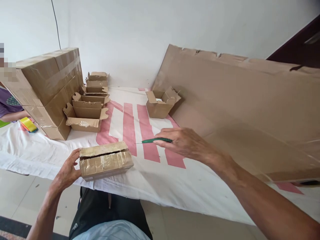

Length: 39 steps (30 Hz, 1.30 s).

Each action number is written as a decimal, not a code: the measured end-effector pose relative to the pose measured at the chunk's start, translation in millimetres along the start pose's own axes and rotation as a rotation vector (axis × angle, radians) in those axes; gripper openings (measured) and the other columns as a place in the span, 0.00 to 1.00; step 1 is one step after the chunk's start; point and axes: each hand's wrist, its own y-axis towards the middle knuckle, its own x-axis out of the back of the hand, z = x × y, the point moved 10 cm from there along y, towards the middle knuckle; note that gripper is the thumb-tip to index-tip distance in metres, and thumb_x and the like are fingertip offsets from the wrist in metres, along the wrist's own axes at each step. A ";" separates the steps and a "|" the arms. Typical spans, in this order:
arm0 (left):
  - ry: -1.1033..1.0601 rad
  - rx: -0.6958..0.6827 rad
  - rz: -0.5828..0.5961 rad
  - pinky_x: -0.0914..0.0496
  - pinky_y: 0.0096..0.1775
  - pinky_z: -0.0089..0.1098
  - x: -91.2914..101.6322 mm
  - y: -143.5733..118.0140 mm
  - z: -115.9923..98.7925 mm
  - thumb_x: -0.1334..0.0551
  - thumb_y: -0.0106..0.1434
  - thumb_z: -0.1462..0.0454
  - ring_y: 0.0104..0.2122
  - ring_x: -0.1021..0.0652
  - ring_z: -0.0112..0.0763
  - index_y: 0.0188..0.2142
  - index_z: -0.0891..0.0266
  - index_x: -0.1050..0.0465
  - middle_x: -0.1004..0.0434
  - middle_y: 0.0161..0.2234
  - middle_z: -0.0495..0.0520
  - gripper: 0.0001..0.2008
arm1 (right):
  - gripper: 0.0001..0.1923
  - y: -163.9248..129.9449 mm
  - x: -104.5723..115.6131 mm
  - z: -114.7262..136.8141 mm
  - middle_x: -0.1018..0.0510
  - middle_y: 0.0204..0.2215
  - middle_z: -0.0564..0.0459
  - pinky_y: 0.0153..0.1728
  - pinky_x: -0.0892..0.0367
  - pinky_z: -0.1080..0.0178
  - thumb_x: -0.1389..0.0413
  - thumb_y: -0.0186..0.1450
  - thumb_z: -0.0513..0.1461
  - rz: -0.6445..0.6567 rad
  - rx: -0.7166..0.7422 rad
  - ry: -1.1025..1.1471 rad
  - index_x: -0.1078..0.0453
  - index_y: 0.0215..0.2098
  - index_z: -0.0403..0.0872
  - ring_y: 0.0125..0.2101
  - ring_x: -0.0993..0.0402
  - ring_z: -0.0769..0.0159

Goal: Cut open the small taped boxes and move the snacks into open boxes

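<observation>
Nearest: left hand [66, 171] clasping the end of a small brown cardboard box wrapped in clear tape [106, 160], set at the near edge of a white cloth with pink stripes [150, 173]. Right hand [186, 144] closed around a slim green-handled blade [155, 140], tip aimed left, just beyond the box and not touching it. Step judged: tape-cutting about to begin; blade needs lowering onto the top seam. Beyond: opened small cartons [86, 115], stacked sealed cartons [50, 90], leaning cardboard sheet [245, 110].
</observation>
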 end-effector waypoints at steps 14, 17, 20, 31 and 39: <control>-0.025 -0.107 0.074 0.23 0.57 0.41 2.8 4.3 -15.6 0.31 0.64 0.60 0.71 0.33 0.54 0.71 0.48 0.34 0.38 0.73 0.60 0.36 | 0.24 -120.6 -129.4 -117.5 0.19 0.38 0.42 0.45 0.28 0.48 0.50 0.73 0.56 -0.182 -0.351 0.017 0.23 0.46 0.47 0.41 0.23 0.47; -0.045 -0.115 0.105 0.22 0.57 0.41 0.8 5.0 -17.4 0.32 0.65 0.60 0.71 0.34 0.53 0.73 0.46 0.38 0.39 0.73 0.60 0.38 | 0.23 -112.4 -119.8 -106.3 0.19 0.41 0.41 0.49 0.27 0.46 0.48 0.73 0.57 -0.263 -0.329 0.075 0.23 0.45 0.48 0.45 0.23 0.47; -0.059 -0.117 0.114 0.22 0.58 0.43 0.1 6.4 -17.4 0.31 0.66 0.59 0.70 0.33 0.54 0.75 0.45 0.41 0.39 0.73 0.60 0.40 | 0.22 -88.2 -113.7 -73.1 0.20 0.48 0.43 0.51 0.25 0.50 0.48 0.74 0.55 -0.278 -0.276 0.318 0.24 0.51 0.49 0.49 0.21 0.52; -0.065 -0.070 0.112 0.25 0.61 0.49 -1.2 7.8 -7.6 0.29 0.65 0.50 0.70 0.33 0.57 0.76 0.48 0.45 0.39 0.73 0.62 0.45 | 0.17 -50.4 -98.4 94.6 0.18 0.44 0.44 0.47 0.24 0.52 0.43 0.76 0.51 -0.177 0.363 0.416 0.22 0.48 0.47 0.45 0.22 0.55; -0.045 -0.039 0.117 0.26 0.61 0.49 -3.6 10.9 -10.0 0.28 0.64 0.49 0.69 0.32 0.56 0.75 0.50 0.44 0.38 0.72 0.62 0.45 | 0.07 -96.5 -113.0 111.2 0.19 0.51 0.39 0.47 0.25 0.47 0.39 0.73 0.40 -0.353 0.465 0.042 0.23 0.46 0.46 0.49 0.24 0.49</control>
